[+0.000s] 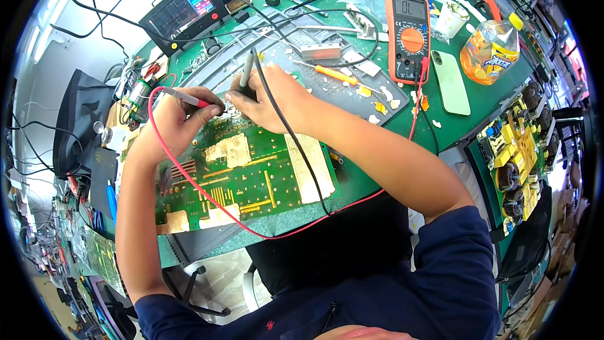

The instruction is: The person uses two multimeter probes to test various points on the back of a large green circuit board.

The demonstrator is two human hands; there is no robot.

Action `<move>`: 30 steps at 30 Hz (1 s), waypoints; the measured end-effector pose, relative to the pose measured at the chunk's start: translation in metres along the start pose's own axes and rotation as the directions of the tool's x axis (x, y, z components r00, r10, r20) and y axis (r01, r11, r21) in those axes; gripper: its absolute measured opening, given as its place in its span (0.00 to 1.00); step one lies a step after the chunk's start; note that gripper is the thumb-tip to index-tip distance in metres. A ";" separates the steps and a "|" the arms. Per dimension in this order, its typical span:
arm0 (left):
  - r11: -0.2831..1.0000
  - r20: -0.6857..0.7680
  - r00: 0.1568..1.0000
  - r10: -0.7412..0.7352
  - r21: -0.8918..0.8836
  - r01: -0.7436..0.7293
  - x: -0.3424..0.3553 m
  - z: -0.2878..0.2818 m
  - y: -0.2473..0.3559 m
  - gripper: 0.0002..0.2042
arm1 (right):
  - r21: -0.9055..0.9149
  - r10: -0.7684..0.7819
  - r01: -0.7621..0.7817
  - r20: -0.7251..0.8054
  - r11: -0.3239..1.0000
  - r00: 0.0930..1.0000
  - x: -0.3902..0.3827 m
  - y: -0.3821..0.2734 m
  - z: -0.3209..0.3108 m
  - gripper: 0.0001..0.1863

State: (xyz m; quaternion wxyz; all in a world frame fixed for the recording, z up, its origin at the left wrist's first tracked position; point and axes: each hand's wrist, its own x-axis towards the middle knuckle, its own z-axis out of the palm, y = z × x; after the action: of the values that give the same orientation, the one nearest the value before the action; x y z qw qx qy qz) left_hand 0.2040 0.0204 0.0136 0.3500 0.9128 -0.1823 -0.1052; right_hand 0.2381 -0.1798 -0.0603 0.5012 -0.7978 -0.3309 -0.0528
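My left hand (168, 121) is closed around a red test probe (189, 98), whose red lead loops down over the board. In my right hand (275, 97) is a black test probe (247, 69), its black lead hanging past my forearm. Both hands are close together over the far part of a large green circuit board (251, 179), which has cream patches and yellow tracks. My fingers hide the probe tips, so I cannot tell whether they touch the board. An orange multimeter (409, 38) lies to the right, with leads plugged into it.
Behind the board, a grey mat (371, 110) carries an orange-handled screwdriver (336, 75) and scraps. A soldering station (184, 14) stands far left. At right are a light green phone (450, 85), an orange drink bottle (492, 53) and a component-filled board (517, 157).
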 end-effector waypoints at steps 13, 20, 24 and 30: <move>0.999 -0.022 0.999 -0.033 -0.016 0.033 0.005 -0.001 -0.004 0.06 | 0.055 -0.014 0.014 -0.002 0.998 1.000 0.001 0.002 0.003 0.12; 0.999 -0.051 0.998 0.031 -0.015 -0.032 0.000 0.005 0.001 0.05 | 0.087 0.067 -0.067 0.012 0.994 0.998 0.001 0.002 0.001 0.13; 0.994 -0.061 0.995 0.083 0.071 -0.078 -0.001 0.006 -0.001 0.05 | 0.082 0.057 -0.057 0.005 0.995 0.998 0.000 0.003 0.000 0.13; 0.978 -0.033 0.997 0.063 0.200 -0.055 -0.011 0.000 -0.005 0.05 | 0.141 0.038 -0.040 0.015 0.989 0.999 0.005 0.001 0.008 0.12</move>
State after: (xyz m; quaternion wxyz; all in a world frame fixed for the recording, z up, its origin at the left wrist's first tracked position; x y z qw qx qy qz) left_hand 0.1954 0.0281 0.0113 0.2634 0.9393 -0.2119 -0.0580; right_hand 0.2401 -0.1709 -0.0629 0.5555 -0.7668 -0.3213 -0.0142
